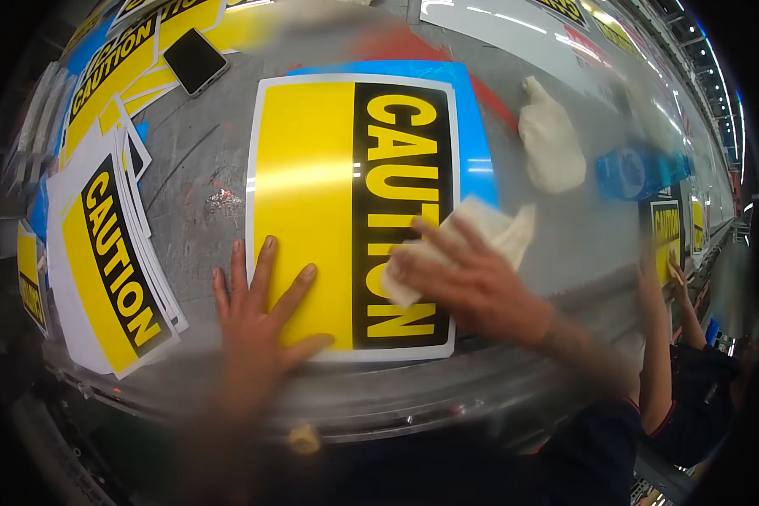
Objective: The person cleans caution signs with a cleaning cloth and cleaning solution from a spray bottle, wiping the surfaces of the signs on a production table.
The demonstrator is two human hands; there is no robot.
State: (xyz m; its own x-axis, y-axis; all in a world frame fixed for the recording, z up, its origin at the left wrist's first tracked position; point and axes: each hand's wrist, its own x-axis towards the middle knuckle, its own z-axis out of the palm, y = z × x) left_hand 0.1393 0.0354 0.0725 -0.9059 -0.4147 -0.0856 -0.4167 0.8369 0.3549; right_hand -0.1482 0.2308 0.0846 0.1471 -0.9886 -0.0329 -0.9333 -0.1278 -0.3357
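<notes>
A yellow and black caution sign [304, 169] lies on the table in front of me, its lettering running sideways. A blue sheet [479, 160] shows from beneath it at the top and right. My left hand [270, 316] rests on the sign's lower left part with its fingers spread. Over the black band, my right hand [472, 282] presses a white cloth [489, 223] against the surface. That hand is slightly blurred, and it covers some of the letters.
Stacked caution signs [114, 270] lie at the left, with more at the upper left beside a black phone [196, 62]. A crumpled cloth [551, 139] and a blue bottle [641, 173] are on the right. Another person's arms [656, 337] hold a sign at far right.
</notes>
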